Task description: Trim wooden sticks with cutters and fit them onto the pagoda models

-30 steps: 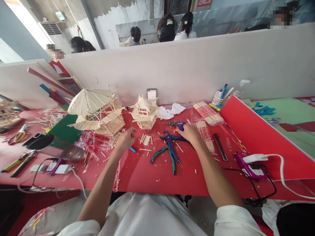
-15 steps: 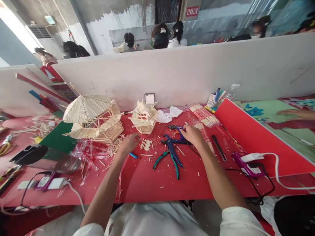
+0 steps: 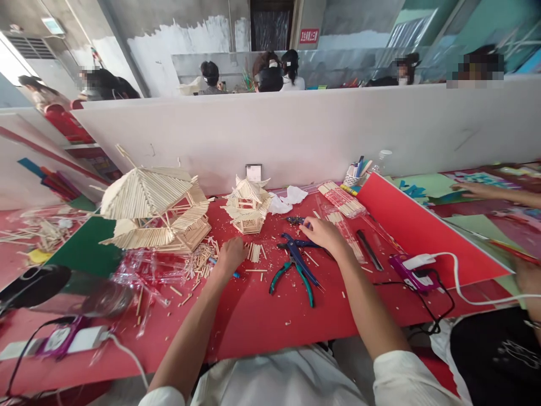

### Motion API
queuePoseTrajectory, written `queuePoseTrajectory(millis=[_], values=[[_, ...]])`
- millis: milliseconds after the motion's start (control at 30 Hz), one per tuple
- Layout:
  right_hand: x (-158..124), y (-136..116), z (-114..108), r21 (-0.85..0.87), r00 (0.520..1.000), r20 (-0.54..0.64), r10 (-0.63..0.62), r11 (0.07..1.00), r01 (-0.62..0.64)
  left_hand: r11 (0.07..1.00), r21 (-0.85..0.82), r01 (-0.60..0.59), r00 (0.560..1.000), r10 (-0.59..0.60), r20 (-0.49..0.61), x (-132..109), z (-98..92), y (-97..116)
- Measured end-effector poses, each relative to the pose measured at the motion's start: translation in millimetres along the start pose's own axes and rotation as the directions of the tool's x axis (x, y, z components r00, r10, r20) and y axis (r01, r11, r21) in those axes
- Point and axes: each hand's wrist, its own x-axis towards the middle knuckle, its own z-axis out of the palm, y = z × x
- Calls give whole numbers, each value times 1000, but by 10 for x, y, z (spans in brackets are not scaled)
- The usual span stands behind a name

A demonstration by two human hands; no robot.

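Observation:
My left hand [image 3: 234, 255] is closed beside a short row of cut wooden sticks [image 3: 254, 252]; what its fingers hold, if anything, is hidden. A blue pen-like thing [image 3: 236, 275] lies partly under that hand. My right hand [image 3: 320, 232] has its fingers curled together over a dark-tipped tool [image 3: 295, 220], and I cannot make out what is in them. Below it lie blue pliers [image 3: 301, 259] and green-handled pliers [image 3: 311, 293]. A small stick pavilion [image 3: 247, 206] stands ahead between the hands, with a larger stick pavilion [image 3: 156, 206] to its left.
Stick offcuts [image 3: 203, 262] and crumpled plastic wrap [image 3: 146, 270] lie at the left near a clear bottle [image 3: 97, 290]. Packed sticks [image 3: 341, 198], a black cutter [image 3: 369, 250], a red board [image 3: 422, 237] and a purple power strip [image 3: 412, 273] are at the right. Another person's hand [image 3: 469, 189] is beyond.
The view has shifted somewhat. My left hand has come down from beside the small pavilion to the blue pen-like thing. My right hand's fingers have shifted over the dark-tipped tool.

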Motion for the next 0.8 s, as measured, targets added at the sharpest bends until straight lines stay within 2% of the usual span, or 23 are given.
queuePoseTrajectory(millis=[133, 200, 267, 333, 433, 533, 600, 800], values=[[-216, -165, 14, -2, 983, 155, -96, 995, 97, 996, -62, -59, 998, 57, -35, 4, -27, -97], [-296, -258, 44, -59, 970, 226, -90, 993, 106, 961, -247, -128, 992, 121, -43, 34, -36, -139], [-338, -332, 78, -103, 960, 270, -76, 989, 108, 845, -501, -187, 981, 190, -46, 70, -34, -166], [-353, -375, 100, -125, 958, 274, -83, 985, 121, 715, -667, -207, 970, 239, -45, 89, -23, -177], [-374, -385, 104, -135, 961, 251, -114, 979, 152, 592, -791, -154, 971, 239, -10, 62, -1, -171], [-424, -355, 89, -126, 961, 231, -152, 975, 184, 407, -913, 2, 970, 220, 100, -2, 2, -139], [-464, -331, 83, -71, 963, 179, -201, 974, 217, 319, -943, 90, 957, 234, 171, -42, -11, -104], [-513, -377, 117, 257, 946, -93, -311, 910, 325, 191, -969, 157, 947, 249, 202, -123, -53, 31]])
